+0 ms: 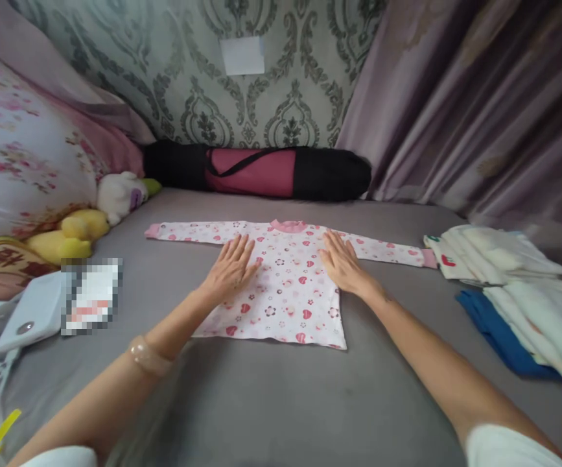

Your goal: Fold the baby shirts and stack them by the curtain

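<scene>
A white long-sleeved child's shirt (285, 285) with pink and red hearts and flowers lies flat on the grey bed sheet (281, 402). Both sleeves stretch out sideways, and its pink collar points toward the wall. My left hand (232, 269) rests flat on the shirt's left side, below the shoulder, with fingers extended. On the opposite side, my right hand (343, 263) lies flat near the right shoulder, fingers stretched out. Neither hand grips the fabric. A pale bangle circles my left wrist.
Folded clothes (494, 253) and a second pile with a blue garment (504, 331) lie at right. A black and maroon long bag (256, 172) rests along the wall. Plush toys (76, 233), a floral pillow (23, 149), a white device (35, 308) and cables are at left.
</scene>
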Available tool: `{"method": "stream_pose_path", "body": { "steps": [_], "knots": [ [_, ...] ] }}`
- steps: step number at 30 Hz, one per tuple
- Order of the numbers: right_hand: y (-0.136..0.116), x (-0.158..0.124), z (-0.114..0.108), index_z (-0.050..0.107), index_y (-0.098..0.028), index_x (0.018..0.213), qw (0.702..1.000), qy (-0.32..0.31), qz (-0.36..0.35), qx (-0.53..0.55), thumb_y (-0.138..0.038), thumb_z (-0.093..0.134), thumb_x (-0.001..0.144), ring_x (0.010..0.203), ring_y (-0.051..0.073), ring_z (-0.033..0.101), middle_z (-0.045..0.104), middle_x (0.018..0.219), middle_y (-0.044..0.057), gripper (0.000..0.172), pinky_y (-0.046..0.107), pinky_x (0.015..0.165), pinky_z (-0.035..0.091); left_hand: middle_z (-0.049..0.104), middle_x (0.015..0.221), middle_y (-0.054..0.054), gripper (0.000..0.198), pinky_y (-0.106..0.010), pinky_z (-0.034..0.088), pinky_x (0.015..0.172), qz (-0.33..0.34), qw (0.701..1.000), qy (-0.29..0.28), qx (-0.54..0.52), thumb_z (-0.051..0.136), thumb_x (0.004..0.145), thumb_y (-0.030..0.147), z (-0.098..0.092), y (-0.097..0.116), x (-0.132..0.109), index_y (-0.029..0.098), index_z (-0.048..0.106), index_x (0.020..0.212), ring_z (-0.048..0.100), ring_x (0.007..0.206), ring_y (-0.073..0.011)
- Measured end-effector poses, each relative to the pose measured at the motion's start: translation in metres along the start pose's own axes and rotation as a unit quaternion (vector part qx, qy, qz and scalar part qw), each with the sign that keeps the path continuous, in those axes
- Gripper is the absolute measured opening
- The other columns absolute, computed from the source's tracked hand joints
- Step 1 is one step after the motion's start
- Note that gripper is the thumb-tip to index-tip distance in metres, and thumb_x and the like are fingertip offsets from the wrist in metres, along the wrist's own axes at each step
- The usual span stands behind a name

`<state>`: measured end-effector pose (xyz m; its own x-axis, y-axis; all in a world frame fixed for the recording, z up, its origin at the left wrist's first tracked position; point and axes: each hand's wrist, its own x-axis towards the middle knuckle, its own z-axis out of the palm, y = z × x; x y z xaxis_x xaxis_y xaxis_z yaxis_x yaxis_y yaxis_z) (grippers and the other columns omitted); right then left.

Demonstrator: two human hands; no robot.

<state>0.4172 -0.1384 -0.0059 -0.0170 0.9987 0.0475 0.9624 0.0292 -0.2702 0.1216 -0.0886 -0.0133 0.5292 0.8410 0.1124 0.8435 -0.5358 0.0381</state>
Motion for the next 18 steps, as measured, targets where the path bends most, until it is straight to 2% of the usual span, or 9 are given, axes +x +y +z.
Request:
{"method": "stream_pose_path", "body": {
  "steps": [2, 5, 7, 9, 11, 13, 16, 18],
  "knots": [
    [0.020, 0.025, 0.006, 0.017, -0.007, 0.153, 0.998, 0.003, 0.060, -0.033, -0.043, 0.012, 0.098, 0.148, 0.022, 0.005, 0.010, 0.161, 0.012, 0.066, 0.045, 0.120, 0.005, 0.017, 0.159, -0.015, 0.071, -0.044, 0.009, 0.120, -0.018, 1.000, -0.019, 0.008, 0.012, 0.098, 0.052, 0.012, -0.004, 0.015, 0.005, 0.025, 0.150, 0.008, 0.148, -0.0256],
    [0.041, 0.040, 0.018, 0.019, -0.005, 0.152, 0.995, -0.037, 0.075, -0.056, -0.043, 0.011, 0.097, 0.148, 0.023, 0.009, 0.014, 0.160, 0.013, 0.067, 0.045, 0.119, 0.009, 0.021, 0.157, -0.018, 0.074, -0.046, 0.016, 0.118, -0.016, 0.997, -0.076, -0.005, 0.010, 0.097, 0.053, 0.027, -0.011, 0.025, 0.003, 0.027, 0.149, 0.015, 0.147, -0.0279],
    [0.049, 0.041, 0.021, 0.020, -0.007, 0.152, 0.995, -0.058, 0.067, -0.044, -0.045, 0.010, 0.097, 0.148, 0.022, 0.010, 0.015, 0.160, 0.011, 0.068, 0.044, 0.119, 0.011, 0.026, 0.156, -0.016, 0.073, -0.047, 0.018, 0.117, 0.002, 0.996, -0.085, -0.016, 0.009, 0.096, 0.053, 0.028, -0.020, 0.029, 0.007, 0.028, 0.150, 0.019, 0.146, -0.0267],
    [0.055, 0.039, 0.020, 0.020, -0.008, 0.153, 0.996, -0.043, 0.078, -0.033, -0.046, 0.006, 0.097, 0.148, 0.021, 0.009, 0.014, 0.160, 0.010, 0.069, 0.044, 0.119, 0.009, 0.030, 0.155, -0.014, 0.069, -0.048, 0.017, 0.117, -0.005, 0.998, -0.057, -0.014, 0.008, 0.097, 0.050, 0.023, -0.034, 0.037, 0.011, 0.028, 0.150, 0.021, 0.146, -0.0247],
    [0.062, 0.036, 0.017, 0.021, -0.006, 0.152, 0.993, -0.007, 0.109, -0.043, -0.045, 0.006, 0.097, 0.148, 0.022, 0.007, 0.013, 0.160, 0.012, 0.070, 0.046, 0.119, 0.006, 0.028, 0.156, -0.015, 0.067, -0.048, 0.015, 0.118, -0.056, 0.998, -0.011, 0.004, 0.009, 0.097, 0.044, 0.017, -0.051, 0.047, 0.007, 0.027, 0.150, 0.018, 0.147, -0.0253],
    [0.070, 0.035, 0.015, 0.022, -0.003, 0.151, 0.990, 0.004, 0.129, -0.061, -0.045, 0.008, 0.097, 0.148, 0.024, 0.008, 0.015, 0.160, 0.014, 0.070, 0.046, 0.119, 0.005, 0.024, 0.156, -0.019, 0.067, -0.050, 0.017, 0.116, -0.119, 0.993, 0.005, 0.025, 0.013, 0.097, 0.041, 0.016, -0.069, 0.057, 0.001, 0.028, 0.148, 0.015, 0.147, -0.0298],
    [0.081, 0.031, 0.013, 0.023, -0.004, 0.151, 0.990, -0.031, 0.125, -0.060, -0.048, 0.008, 0.097, 0.147, 0.023, 0.011, 0.017, 0.159, 0.014, 0.072, 0.042, 0.118, 0.011, 0.030, 0.153, -0.022, 0.063, -0.051, 0.029, 0.111, -0.140, 0.987, -0.076, 0.018, 0.020, 0.096, 0.038, 0.024, -0.091, 0.065, -0.001, 0.035, 0.144, 0.025, 0.143, -0.0340],
    [0.088, 0.028, 0.011, 0.023, -0.004, 0.151, 0.987, -0.011, 0.140, -0.073, -0.047, 0.008, 0.097, 0.147, 0.023, 0.010, 0.016, 0.159, 0.014, 0.071, 0.043, 0.118, 0.010, 0.034, 0.151, -0.022, 0.060, -0.051, 0.034, 0.107, -0.126, 0.988, -0.082, 0.020, 0.023, 0.095, 0.036, 0.034, -0.104, 0.064, 0.002, 0.041, 0.141, 0.029, 0.142, -0.0337]
  ]
}}
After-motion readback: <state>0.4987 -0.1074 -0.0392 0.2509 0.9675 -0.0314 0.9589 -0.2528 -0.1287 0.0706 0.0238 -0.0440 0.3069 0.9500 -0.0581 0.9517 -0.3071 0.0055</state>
